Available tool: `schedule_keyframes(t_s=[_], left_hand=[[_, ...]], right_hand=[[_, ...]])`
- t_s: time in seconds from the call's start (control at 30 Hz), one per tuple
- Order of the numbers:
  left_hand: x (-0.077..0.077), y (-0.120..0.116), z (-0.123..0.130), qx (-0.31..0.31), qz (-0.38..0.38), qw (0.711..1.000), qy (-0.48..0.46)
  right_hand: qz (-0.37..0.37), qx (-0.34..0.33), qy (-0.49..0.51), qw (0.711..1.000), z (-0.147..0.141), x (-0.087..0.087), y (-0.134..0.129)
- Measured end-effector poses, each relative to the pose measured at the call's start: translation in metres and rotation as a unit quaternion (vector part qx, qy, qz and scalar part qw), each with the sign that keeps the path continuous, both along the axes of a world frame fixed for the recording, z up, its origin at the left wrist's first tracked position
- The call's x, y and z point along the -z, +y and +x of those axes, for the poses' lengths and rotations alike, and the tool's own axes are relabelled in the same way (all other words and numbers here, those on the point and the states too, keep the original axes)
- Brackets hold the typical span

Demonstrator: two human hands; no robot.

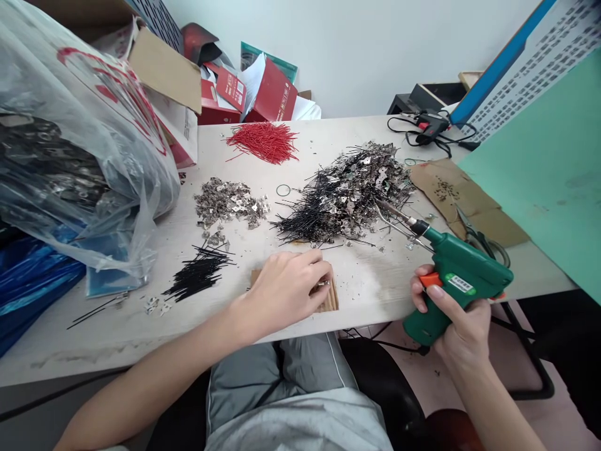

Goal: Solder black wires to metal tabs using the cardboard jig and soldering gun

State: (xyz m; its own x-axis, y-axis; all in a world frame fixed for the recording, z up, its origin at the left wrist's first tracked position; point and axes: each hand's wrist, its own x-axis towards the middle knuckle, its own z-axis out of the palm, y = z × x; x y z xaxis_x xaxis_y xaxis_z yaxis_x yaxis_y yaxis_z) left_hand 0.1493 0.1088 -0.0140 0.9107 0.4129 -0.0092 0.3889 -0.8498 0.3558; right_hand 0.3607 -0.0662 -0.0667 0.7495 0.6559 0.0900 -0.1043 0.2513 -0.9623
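My right hand is wrapped around the handle of a green soldering gun, fingers near its orange trigger. The gun's metal tip and thin feed tube point left, toward a heap of black wires with metal tabs. Over a small corrugated cardboard piece at the table's front edge, my left hand is curled closed. A bit of shiny metal shows between its fingers, mostly hidden. Left of that hand lie a bundle of black wires and a pile of loose metal tabs.
Red wires lie at the table's back. A plastic bag of metal parts crowds the left side. Scissors rest on a flattened cardboard at right. A corded tool and red boxes stand behind.
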Motion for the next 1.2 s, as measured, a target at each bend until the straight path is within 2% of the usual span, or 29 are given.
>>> schedule_keyframes(t_s=[0.13, 0.27, 0.53, 0.83, 1.2], left_hand=[[-0.017, 0.009, -0.009, -0.003, -0.033, 0.999, 0.025], [-0.029, 0.020, -0.020, 0.032, -0.058, 0.996, 0.061], [-0.015, 0.021, -0.021, 0.060, -0.035, 0.995, 0.076], [-0.018, 0.013, -0.012, 0.113, -0.110, 0.987, 0.017], [-0.011, 0.008, -0.004, 0.112, -0.070, 0.991, 0.008]], right_hand=[[-0.004, 0.000, 0.001, 1.000, 0.000, -0.001, 0.000], [-0.002, -0.007, -0.002, 1.000, 0.000, 0.000, 0.000], [-0.003, -0.002, -0.007, 1.000, 0.001, 0.001, 0.000], [-0.012, -0.001, -0.012, 1.000, 0.000, -0.002, 0.001], [-0.008, -0.009, -0.009, 1.000, 0.002, 0.001, -0.001]])
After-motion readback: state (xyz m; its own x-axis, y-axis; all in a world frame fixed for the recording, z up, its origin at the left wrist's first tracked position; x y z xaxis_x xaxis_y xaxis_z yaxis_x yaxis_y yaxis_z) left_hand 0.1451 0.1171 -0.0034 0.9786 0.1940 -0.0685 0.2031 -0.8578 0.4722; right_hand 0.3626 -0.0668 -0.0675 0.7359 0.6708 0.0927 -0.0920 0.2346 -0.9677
